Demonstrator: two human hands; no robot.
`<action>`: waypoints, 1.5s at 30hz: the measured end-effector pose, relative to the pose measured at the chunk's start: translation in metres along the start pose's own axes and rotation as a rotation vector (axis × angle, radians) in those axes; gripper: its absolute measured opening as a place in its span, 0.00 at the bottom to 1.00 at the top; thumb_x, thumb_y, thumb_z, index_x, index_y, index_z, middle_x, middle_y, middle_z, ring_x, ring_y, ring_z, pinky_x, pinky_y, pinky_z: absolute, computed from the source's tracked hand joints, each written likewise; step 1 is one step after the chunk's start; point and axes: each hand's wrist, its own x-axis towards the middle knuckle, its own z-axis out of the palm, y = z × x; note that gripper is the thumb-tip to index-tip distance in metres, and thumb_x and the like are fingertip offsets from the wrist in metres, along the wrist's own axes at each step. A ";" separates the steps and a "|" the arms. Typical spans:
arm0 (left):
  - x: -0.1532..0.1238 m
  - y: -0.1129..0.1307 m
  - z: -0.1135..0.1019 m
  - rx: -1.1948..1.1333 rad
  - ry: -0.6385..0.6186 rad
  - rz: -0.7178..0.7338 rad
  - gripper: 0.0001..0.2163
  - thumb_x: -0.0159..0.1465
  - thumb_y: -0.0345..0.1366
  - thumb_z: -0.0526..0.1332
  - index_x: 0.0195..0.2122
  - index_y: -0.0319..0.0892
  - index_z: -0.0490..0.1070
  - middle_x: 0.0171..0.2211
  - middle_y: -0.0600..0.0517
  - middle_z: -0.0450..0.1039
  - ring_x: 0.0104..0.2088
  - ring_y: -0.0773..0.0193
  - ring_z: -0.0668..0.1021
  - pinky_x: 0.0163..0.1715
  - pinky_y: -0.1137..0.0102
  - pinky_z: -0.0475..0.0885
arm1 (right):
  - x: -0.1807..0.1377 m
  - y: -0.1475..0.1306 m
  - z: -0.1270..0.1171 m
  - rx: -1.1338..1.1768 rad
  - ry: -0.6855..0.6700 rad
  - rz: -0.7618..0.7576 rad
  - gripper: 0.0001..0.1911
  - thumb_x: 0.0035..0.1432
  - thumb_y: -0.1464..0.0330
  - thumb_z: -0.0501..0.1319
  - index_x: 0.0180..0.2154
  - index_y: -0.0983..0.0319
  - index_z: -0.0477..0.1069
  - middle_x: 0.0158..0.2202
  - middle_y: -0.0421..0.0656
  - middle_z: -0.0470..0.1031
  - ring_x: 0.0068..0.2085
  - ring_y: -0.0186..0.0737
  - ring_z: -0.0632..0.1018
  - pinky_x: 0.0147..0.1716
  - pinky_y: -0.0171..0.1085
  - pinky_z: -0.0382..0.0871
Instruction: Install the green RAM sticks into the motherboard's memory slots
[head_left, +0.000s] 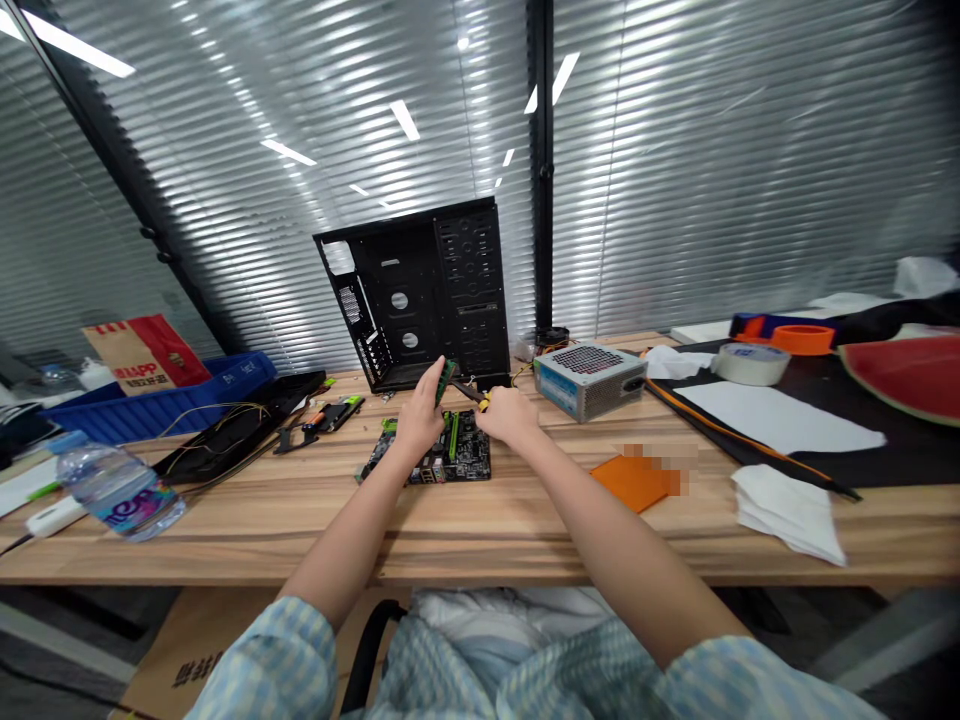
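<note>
Above a black motherboard with green slots, my left hand is closed on a small green circuit board that looks like a memory stick. My right hand grips pliers with dark jaws and a bit of yellow handle showing. The jaws point left toward the green board; whether they touch it, I cannot tell. Part of the motherboard is covered by my left hand and wrist. Just behind stands an open black computer case, upright on the table.
Right of my hands sit a power supply and an orange sheet. Tape and white tissues lie farther right. On the left are a water bottle, a blue bin and a black panel with wires.
</note>
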 end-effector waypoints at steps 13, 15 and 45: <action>0.001 0.006 -0.006 0.051 -0.050 -0.028 0.42 0.53 0.19 0.51 0.69 0.51 0.42 0.68 0.50 0.51 0.64 0.52 0.63 0.56 0.61 0.68 | 0.000 0.000 -0.002 0.010 0.034 0.013 0.18 0.52 0.60 0.59 0.43 0.62 0.74 0.43 0.53 0.78 0.45 0.53 0.79 0.39 0.42 0.72; 0.001 0.007 -0.006 0.056 -0.053 -0.032 0.42 0.53 0.18 0.51 0.69 0.51 0.42 0.68 0.50 0.51 0.64 0.52 0.63 0.55 0.61 0.68 | 0.000 0.000 -0.003 0.022 0.045 0.023 0.18 0.53 0.59 0.58 0.43 0.61 0.74 0.43 0.53 0.78 0.44 0.52 0.79 0.38 0.42 0.72; 0.000 0.003 -0.002 0.040 -0.015 -0.045 0.41 0.56 0.22 0.54 0.69 0.50 0.38 0.68 0.49 0.49 0.64 0.50 0.63 0.54 0.61 0.69 | 0.000 0.000 -0.003 0.122 0.070 0.037 0.23 0.56 0.52 0.56 0.43 0.62 0.73 0.44 0.55 0.77 0.46 0.52 0.78 0.41 0.41 0.69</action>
